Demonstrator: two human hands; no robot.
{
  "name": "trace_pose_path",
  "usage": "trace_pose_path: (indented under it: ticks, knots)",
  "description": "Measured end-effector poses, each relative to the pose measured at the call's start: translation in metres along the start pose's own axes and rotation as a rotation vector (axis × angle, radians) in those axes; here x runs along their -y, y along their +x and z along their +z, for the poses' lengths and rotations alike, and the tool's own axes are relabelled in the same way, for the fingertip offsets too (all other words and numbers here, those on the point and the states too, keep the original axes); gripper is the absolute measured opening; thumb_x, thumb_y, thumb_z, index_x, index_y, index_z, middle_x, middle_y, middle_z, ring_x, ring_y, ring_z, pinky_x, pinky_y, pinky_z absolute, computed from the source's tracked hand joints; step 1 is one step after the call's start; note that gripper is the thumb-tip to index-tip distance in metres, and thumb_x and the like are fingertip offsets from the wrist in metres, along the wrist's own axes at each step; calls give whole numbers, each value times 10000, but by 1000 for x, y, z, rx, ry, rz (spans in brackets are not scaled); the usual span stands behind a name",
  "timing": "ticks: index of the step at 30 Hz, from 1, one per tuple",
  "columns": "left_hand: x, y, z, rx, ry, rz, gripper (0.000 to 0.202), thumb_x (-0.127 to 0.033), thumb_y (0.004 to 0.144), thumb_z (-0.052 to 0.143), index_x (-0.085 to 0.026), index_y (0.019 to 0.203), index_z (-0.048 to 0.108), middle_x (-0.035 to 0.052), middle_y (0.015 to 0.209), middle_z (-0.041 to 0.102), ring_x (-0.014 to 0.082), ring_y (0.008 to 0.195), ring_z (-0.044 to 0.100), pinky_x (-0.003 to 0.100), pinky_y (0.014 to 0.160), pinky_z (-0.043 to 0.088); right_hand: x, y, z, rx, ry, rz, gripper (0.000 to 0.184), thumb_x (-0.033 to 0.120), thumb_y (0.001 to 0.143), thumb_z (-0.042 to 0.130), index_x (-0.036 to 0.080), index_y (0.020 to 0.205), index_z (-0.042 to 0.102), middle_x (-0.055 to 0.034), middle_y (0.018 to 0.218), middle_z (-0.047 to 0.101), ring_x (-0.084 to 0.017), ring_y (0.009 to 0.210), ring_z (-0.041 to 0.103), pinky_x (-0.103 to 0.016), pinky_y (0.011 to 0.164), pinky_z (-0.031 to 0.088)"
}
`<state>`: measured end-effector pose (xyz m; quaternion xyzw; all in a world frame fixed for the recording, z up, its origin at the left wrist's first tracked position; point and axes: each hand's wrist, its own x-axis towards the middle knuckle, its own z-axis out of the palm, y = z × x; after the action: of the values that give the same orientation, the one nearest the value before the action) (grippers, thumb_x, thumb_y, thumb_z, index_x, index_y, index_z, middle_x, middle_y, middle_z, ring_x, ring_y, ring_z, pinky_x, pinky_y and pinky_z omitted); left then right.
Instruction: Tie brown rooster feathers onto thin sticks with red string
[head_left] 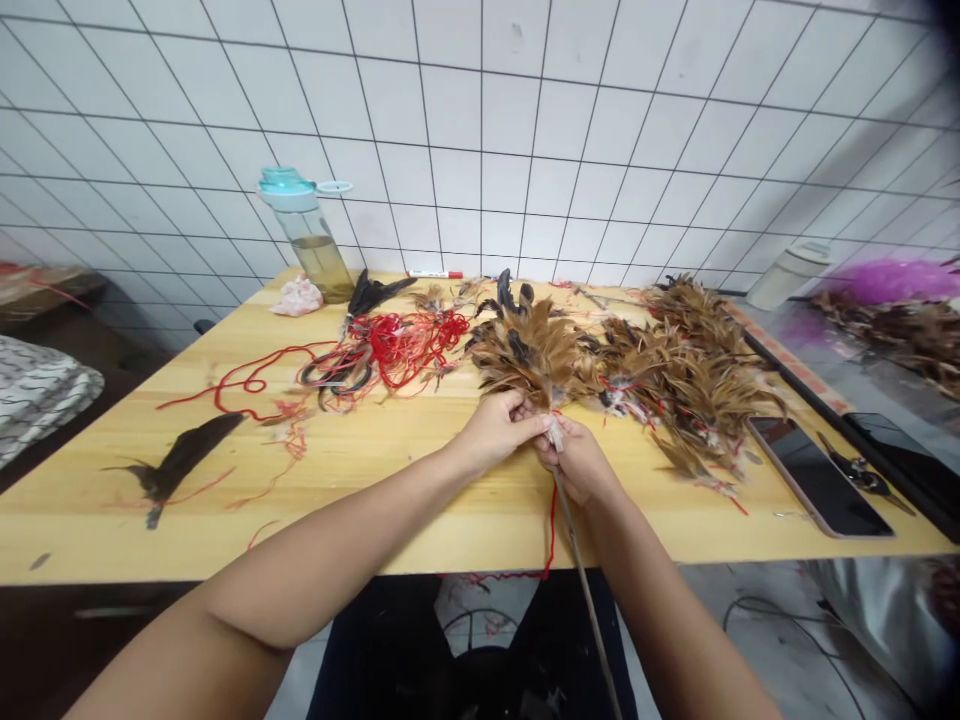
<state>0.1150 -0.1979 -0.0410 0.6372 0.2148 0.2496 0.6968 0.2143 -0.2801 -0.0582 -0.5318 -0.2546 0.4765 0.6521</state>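
Observation:
Both hands meet at the base of a bunch of brown feathers point(540, 350) that fans out on a thin stick point(581, 575). My left hand point(499, 430) is closed, its fingers pinching at the feathers' pale quill ends. Just beside it my right hand point(577, 455) is wrapped round the stick below the feathers, at a whitish binding point(556, 432). A red string point(553, 525) hangs from there over the table edge. The fingertips partly hide the binding, so how the string is wound cannot be made out.
More brown feather bunches point(690, 370) lie to the right, near a phone point(817, 475) and small scissors point(866, 473). Tangled red string point(405, 345), black-handled scissors point(337, 378) and a dark feather point(187, 460) lie left. A water bottle point(315, 240) stands at the back, beside a marker point(435, 274).

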Motion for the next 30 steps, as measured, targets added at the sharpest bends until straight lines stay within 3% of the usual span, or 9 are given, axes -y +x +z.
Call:
trace_pose_path:
  ticks: [6,17,30]
  knots:
    - [2,3,-2,-102,151,9,292,-338,698,722,-166,666,488,-24,533,583,103,516,537,220,540,378,2,-3,0,52,-15,-7,232,348,670,631,173,608,492,50,503,429,-42,426,235,-228,426,116]
    - [-3,-2,2,-137,226,77,241,-305,727,663,-174,674,468,-41,508,548,81,487,479,197,512,315,8,-10,4,111,78,0,249,375,702,669,176,700,519,44,557,450,-54,449,221,-230,439,116]
    - [-15,-6,2,-193,408,134,219,-299,707,627,-175,631,463,-59,523,460,77,513,399,206,530,312,10,-13,4,160,128,-25,445,597,725,664,168,719,546,27,559,466,-64,462,258,-230,440,167]
